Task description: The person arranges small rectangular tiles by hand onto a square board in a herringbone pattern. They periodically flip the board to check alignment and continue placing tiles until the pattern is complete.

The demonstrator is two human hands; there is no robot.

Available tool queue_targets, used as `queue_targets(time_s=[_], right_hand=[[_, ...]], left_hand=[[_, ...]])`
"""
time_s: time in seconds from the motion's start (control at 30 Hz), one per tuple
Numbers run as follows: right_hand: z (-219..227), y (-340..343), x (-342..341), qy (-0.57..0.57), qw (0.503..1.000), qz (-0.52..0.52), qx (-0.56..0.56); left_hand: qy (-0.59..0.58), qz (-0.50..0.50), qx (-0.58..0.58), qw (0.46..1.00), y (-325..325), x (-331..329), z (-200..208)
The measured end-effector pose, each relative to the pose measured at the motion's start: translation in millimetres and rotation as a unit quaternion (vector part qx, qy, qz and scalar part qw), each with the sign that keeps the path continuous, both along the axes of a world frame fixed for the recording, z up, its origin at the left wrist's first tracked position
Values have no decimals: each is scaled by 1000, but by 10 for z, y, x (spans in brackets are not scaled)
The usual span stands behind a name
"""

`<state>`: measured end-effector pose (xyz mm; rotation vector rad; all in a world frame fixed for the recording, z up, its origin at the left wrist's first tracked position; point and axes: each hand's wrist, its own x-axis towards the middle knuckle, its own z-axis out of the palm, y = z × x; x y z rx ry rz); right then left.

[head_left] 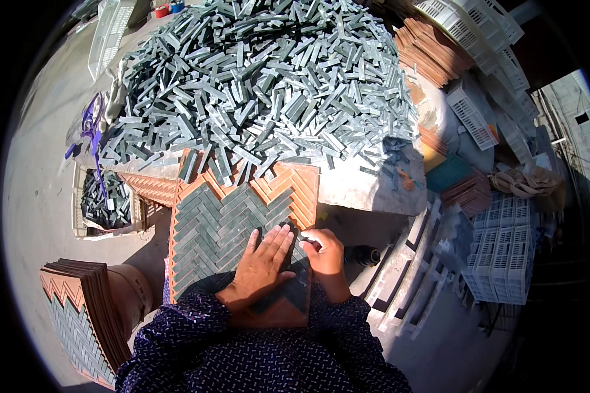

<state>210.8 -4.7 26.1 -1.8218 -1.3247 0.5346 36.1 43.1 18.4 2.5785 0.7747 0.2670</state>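
An orange-brown herringbone mould tray [300,200] lies in front of me, its near end by my body. Dark grey-green stone strips [206,226] fill much of its zigzag slots, while orange slots show bare at the far right. My left hand [261,267] rests flat on the strips with its fingers stretched out, holding nothing. At the tray's right edge, my right hand [326,257] is closed in a pinch beside the left fingertips. A small dark piece, apparently a stone strip, shows between its thumb and fingers, mostly hidden.
Beyond the tray a large heap of loose strips [262,85] covers a pale table [373,190]. A crate of strips [78,213] stands at left, near a stack of filled trays [78,321]. White crates [501,252] and a slatted pallet [406,268] are at right.
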Motion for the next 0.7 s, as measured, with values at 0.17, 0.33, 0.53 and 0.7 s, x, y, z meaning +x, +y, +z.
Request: queue_targets(time_s=[0.17,0.33,0.53,0.7], right_hand=[[266,259,203,-6,992,77,-104],[272,1107,330,-179,978,35,97],[176,1475,482,-199,974,102,25],[207,1090,499,-217,974,52,45]], left_hand=[[32,-44,7,999,26,100,-2],[44,-50,29,997,23,91,92],[43,-54,28,997,1,13,118],[32,-56,32,997,25,-10,71]])
